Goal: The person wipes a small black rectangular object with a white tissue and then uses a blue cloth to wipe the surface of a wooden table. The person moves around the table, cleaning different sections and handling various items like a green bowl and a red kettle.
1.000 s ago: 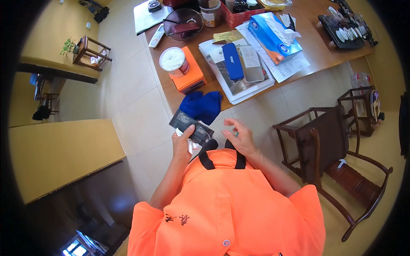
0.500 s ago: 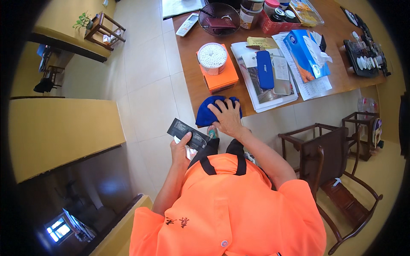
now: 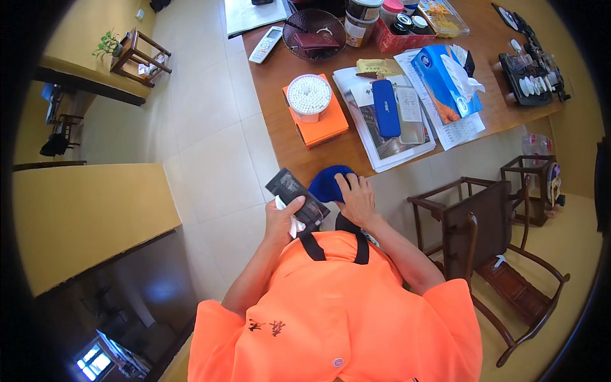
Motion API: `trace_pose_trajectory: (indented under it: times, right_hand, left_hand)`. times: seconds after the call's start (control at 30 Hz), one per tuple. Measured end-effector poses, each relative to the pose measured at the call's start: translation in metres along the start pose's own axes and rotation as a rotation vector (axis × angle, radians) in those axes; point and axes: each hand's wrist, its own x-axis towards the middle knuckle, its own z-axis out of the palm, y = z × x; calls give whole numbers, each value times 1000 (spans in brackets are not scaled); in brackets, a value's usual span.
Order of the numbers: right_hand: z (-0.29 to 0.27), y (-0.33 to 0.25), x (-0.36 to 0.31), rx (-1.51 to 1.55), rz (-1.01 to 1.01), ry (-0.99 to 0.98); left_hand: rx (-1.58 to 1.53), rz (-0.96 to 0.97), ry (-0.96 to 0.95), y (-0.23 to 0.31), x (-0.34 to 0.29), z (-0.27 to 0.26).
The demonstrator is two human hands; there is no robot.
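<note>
My left hand (image 3: 282,218) holds a flat dark rectangular device (image 3: 297,195) close to my chest, with a bit of white cloth or paper under the fingers. My right hand (image 3: 356,198) lies on a dark blue cloth (image 3: 328,183) at the near edge of the wooden table (image 3: 283,79), fingers curled over it. I wear an orange shirt with a black collar.
On the table stand an orange box (image 3: 317,120) with a round white container (image 3: 309,95) on it, papers with a blue case (image 3: 386,107), a blue tissue box (image 3: 439,83), a remote (image 3: 265,44), a dark bowl (image 3: 317,33) and jars. A dark wooden chair (image 3: 490,235) is at my right.
My right hand went from beside the device to the blue cloth and now grips it at the table edge. The view shifted toward the table. The left hand kept the device.
</note>
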Motion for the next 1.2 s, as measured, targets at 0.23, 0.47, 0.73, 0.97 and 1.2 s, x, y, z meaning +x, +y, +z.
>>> trace_pose_trajectory:
  times: [0.23,0.47,0.73,0.97,1.2]
  right_hand:
    - [-17,40,-34,1066,330,-8]
    - [-66,75,-91,2218,870,147]
    - [-79,123,-154,2514,389,278]
    - [-91,165,-190,2461,475,396]
    - [-107,213,-186,2388,724,541]
  left_hand:
    - [1,-43,-165,-2,0,43]
    - [90,-118,-276,-25,-3,84]
    - [150,-151,-337,-62,-3,147]
    - [168,-183,-370,-90,-8,202]
    - [188,-198,-344,-85,-9,229]
